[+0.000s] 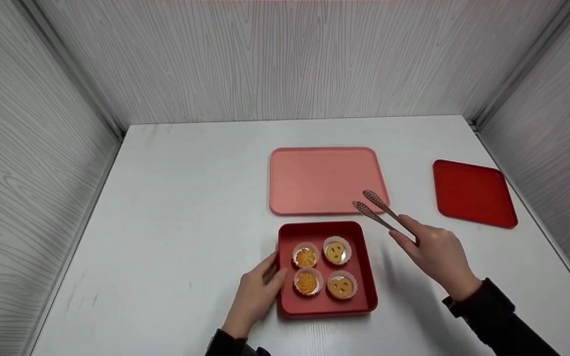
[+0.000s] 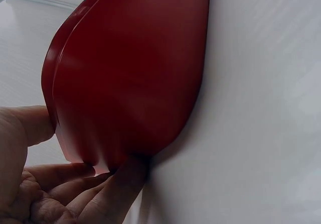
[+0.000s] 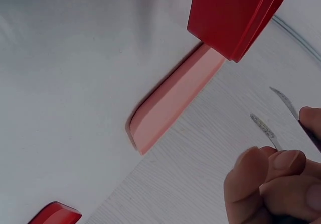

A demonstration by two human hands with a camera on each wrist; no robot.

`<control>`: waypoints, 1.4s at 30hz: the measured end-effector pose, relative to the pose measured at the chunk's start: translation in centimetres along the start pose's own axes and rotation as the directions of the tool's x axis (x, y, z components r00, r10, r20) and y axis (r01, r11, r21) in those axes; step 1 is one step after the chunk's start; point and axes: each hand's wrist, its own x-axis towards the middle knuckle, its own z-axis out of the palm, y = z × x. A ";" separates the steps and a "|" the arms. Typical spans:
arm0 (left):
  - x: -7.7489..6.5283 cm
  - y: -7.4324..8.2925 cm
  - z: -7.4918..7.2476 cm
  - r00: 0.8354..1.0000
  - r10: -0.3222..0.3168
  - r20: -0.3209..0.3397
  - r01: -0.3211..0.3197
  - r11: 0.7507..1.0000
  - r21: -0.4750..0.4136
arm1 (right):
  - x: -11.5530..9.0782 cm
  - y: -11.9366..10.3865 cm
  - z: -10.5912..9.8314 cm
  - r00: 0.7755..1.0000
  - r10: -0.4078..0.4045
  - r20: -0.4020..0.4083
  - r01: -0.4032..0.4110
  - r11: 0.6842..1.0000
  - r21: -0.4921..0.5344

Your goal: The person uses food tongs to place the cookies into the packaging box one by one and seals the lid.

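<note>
We hold a pair of metal tongs [image 1: 381, 212] in our right hand [image 1: 436, 257], fingers [image 3: 261, 171] pinching the handle end; the two tips stand slightly apart over the near right corner of the pink tray [image 1: 322, 180]. Their long axis runs from the hand toward ten o'clock. They look thin, stiff and light, probably slippery, so a hold near the hinge seems best. Our left hand [image 1: 255, 296] rests on the desk [image 1: 181, 198] at nine o'clock of the red box [image 1: 285, 277], fingers loosely bent against its wall. Inside sit four cookies [image 1: 322, 269] in paper cups, likely brittle. A red lid [image 1: 473, 193] lies at two o'clock.
</note>
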 end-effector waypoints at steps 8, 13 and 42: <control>0.0 -0.2 0.0 1.000 0.027 -0.002 -0.027 1.000 0.006 | -0.4 0.2 0.2 0.992 0.127 0.013 -0.126 0.991 -0.048; 0.0 -0.2 0.0 1.000 0.023 -0.006 -0.023 1.000 0.004 | -0.8 0.1 0.2 0.983 0.176 0.054 -0.171 0.982 -0.079; 0.1 -0.2 0.1 1.000 -0.006 0.002 0.006 1.000 -0.008 | -3.6 0.3 2.7 0.926 0.310 0.216 -0.272 0.944 -0.188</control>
